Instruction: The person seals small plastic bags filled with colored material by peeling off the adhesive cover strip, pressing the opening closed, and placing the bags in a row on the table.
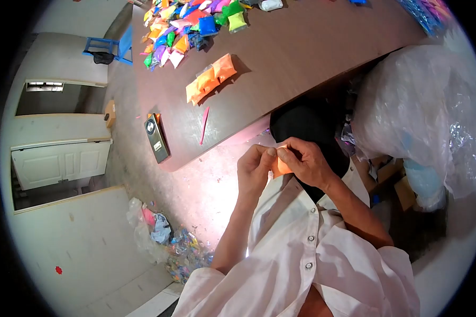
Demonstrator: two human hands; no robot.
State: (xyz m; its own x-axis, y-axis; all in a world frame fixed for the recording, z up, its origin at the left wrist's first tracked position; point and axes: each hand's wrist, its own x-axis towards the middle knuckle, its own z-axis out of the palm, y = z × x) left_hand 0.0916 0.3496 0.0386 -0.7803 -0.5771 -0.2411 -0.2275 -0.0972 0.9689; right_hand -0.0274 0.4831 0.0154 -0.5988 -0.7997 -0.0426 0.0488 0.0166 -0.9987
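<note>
Close in front of my shirt, my left hand [255, 165] and my right hand [304, 161] pinch the top of a small orange packet [281, 168] between thumbs and fingers. The two thumbs meet at its upper edge, and the fingers behind are partly hidden. Beyond my hands, a row of orange packets [210, 80] lies on the brown table [280, 58]. Nearer the table's edge rests a thin pink stick-like tool [204, 125]. A smartphone [156, 138] lies at the table's left corner, with something orange under its top end.
Many colourful packets [188, 29] are heaped at the table's far left. A large clear plastic bag [418, 111] bulges at my right, above cardboard boxes [388, 177]. Plastic scraps [188, 253] litter the floor at lower left. A blue chair [122, 45] stands behind the table.
</note>
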